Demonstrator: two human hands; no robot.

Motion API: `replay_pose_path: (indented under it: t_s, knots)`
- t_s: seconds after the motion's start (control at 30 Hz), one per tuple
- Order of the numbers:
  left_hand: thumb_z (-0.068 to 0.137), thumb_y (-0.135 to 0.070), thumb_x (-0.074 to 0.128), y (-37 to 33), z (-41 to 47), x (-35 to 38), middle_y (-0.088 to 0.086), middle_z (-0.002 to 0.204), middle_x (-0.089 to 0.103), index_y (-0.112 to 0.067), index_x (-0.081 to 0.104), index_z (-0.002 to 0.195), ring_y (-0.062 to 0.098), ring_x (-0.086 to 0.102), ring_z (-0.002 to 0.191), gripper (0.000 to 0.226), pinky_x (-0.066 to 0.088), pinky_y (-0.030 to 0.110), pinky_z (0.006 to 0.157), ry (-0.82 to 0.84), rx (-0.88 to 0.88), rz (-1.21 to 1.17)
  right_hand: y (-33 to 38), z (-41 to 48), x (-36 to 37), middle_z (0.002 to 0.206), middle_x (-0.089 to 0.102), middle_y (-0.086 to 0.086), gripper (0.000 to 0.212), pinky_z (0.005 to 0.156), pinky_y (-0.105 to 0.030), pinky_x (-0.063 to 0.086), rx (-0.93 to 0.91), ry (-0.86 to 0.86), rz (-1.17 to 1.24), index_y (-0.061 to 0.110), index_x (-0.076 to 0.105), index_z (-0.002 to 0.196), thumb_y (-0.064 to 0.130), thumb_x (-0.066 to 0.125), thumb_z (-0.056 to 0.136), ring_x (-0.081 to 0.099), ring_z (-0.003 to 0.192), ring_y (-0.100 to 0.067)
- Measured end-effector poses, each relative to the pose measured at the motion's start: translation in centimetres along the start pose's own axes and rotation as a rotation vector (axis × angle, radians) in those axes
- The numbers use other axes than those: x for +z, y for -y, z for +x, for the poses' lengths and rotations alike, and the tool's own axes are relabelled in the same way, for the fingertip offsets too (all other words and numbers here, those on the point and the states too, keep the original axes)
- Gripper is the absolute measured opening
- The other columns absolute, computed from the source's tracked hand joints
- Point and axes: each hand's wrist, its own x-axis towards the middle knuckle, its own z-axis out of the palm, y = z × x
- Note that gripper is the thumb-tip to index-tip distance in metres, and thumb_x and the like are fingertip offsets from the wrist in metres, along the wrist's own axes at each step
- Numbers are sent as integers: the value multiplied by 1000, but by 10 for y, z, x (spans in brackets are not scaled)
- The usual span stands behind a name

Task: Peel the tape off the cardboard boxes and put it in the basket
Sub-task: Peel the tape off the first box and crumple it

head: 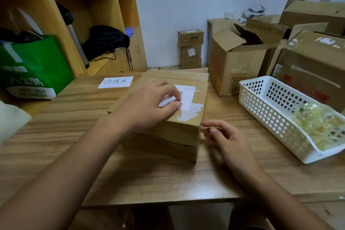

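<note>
Right hand (226, 139), lower centre-right, hovers with fingers loosely apart just beside the flat brown cardboard box (168, 110) at frame centre. Left hand (149, 102) pinches the curled white paper label (183, 95) on the box top. Thin, light and likely tear-prone; best gripped at its lifted edge. White perforated plastic basket (261, 102) at right holds crumpled clear tape (321, 123).

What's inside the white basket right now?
The white basket holds a crumpled wad of clear yellowish tape piled at its near end; the far end shows bare mesh. Whatever lies beneath the wad is covered.
</note>
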Motion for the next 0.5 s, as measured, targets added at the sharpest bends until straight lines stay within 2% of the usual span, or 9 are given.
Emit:
replay_pose_path:
  t_s: [0.1, 0.13, 0.2, 0.33, 0.4, 0.5]
  knots:
    - [100, -50, 47, 6, 2, 4, -25, 129, 52, -45, 57, 119, -4, 39, 115, 22, 36, 24, 88, 67, -6, -31, -3, 1, 0, 102, 78, 2, 28, 94, -30, 55, -34, -25, -44, 19, 76, 101, 0, 55, 101, 72, 103, -17]
    - [102, -51, 44, 7, 2, 5, -29, 139, 47, -49, 53, 127, -12, 34, 116, 27, 33, 19, 87, 103, -14, -41, -3, 2, 1, 104, 77, 1, 28, 96, -32, 54, -45, -24, -51, 20, 76, 102, 0, 56, 101, 71, 104, -17]
    - [104, -52, 38, 7, 2, 6, -35, 150, 35, -58, 41, 140, -22, 25, 115, 36, 28, 17, 88, 168, -26, -45, -2, 3, 2, 109, 76, 2, 29, 97, -31, 53, -72, -10, -52, 20, 74, 108, 0, 55, 101, 70, 107, -15]
    - [106, -52, 33, 5, 2, 6, -47, 141, 26, -62, 34, 144, -27, 16, 119, 40, 25, 24, 99, 210, -40, -38, 1, 4, 7, 116, 73, 1, 29, 95, -18, 50, -164, -9, -48, 15, 71, 111, -6, 54, 100, 67, 110, -8]
    - [107, -51, 32, 4, 3, 6, -49, 136, 24, -62, 34, 145, -27, 15, 121, 40, 24, 24, 100, 216, -40, -34, 0, 5, 8, 116, 71, -1, 28, 96, -19, 49, -203, -20, -58, 11, 71, 108, -9, 53, 99, 66, 112, -9]
    - [107, -52, 31, 4, 4, 7, -47, 142, 25, -62, 33, 145, -21, 18, 130, 40, 24, 26, 101, 223, -32, -36, -2, 5, 7, 116, 71, -1, 24, 100, -22, 48, -239, -26, -81, 8, 71, 105, -8, 54, 98, 64, 115, -10]
